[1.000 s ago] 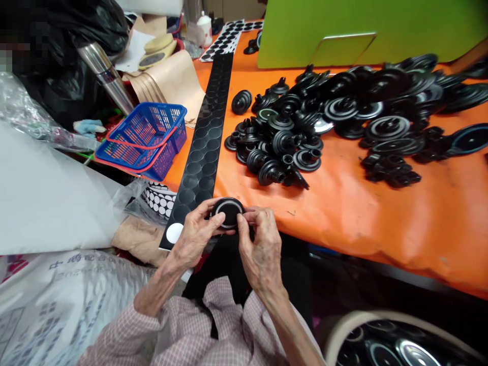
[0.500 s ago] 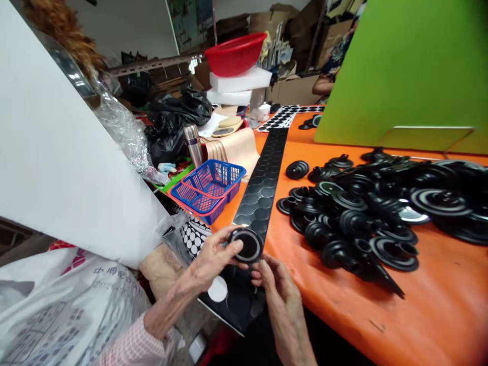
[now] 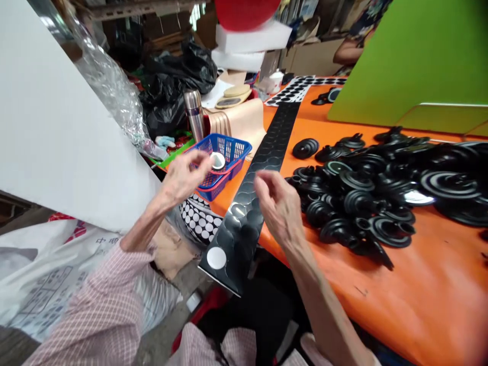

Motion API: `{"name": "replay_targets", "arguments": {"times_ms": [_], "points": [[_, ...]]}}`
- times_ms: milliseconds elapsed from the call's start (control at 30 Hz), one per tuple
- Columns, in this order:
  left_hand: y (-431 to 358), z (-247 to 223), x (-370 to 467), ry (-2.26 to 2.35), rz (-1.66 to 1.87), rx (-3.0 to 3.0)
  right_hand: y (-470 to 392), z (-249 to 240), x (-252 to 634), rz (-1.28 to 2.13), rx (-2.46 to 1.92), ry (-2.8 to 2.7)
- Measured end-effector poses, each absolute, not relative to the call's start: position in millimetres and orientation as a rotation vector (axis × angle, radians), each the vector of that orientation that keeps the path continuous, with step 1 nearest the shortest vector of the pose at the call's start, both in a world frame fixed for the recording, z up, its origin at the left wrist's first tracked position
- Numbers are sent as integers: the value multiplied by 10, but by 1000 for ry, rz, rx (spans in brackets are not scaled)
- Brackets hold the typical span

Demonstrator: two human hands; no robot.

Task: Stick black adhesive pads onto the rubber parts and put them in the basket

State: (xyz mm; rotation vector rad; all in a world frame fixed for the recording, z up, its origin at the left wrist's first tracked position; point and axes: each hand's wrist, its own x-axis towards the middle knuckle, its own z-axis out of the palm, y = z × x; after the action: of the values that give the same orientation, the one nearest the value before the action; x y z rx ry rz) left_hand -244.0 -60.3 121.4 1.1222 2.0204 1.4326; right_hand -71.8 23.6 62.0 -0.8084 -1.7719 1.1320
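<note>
My left hand [image 3: 186,175] is over the near side of a blue plastic basket [image 3: 238,150] with a red handle, thumb and fingers apart. Just past its fingertips is a round disc [image 3: 218,161], pale-faced with a dark rim; I cannot tell whether it is in the air or lying in the basket. My right hand [image 3: 280,203] hovers over a long black sheet [image 3: 244,213] of round stickers, fingers curled and tips blurred. A white circle [image 3: 216,258] shows on the sheet's near end. Right of that hand lies a pile of black round parts [image 3: 358,188].
An orange-covered table [image 3: 419,295] carries the pile. A green panel [image 3: 412,66] stands behind it. Left of the basket are a steel flask [image 3: 194,114] and a black plastic bag [image 3: 175,86]. A large white board [image 3: 76,132] slants at left. Another person's arm [image 3: 348,51] shows at the back.
My left hand has moved up and left to the basket and parted from the disc. My right hand has moved up and away from it. The view has tilted down.
</note>
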Motion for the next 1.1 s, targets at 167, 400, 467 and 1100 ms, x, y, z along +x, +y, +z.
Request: {"name": "replay_targets", "arguments": {"times_ms": [167, 400, 467, 1100], "points": [[-1327, 349, -2031, 1735, 994, 572, -597, -49, 1, 949, -950, -2008], [-1594, 4, -1605, 1337, 1172, 174, -1102, -180, 84, 666, -978, -2076], [-1604, 33, -1553, 1320, 1210, 124, -1130, -131, 94, 696, -960, -2110], [-1591, 119, -1676, 1561, 1157, 515, -987, -71, 25, 532, -963, -2122]]}}
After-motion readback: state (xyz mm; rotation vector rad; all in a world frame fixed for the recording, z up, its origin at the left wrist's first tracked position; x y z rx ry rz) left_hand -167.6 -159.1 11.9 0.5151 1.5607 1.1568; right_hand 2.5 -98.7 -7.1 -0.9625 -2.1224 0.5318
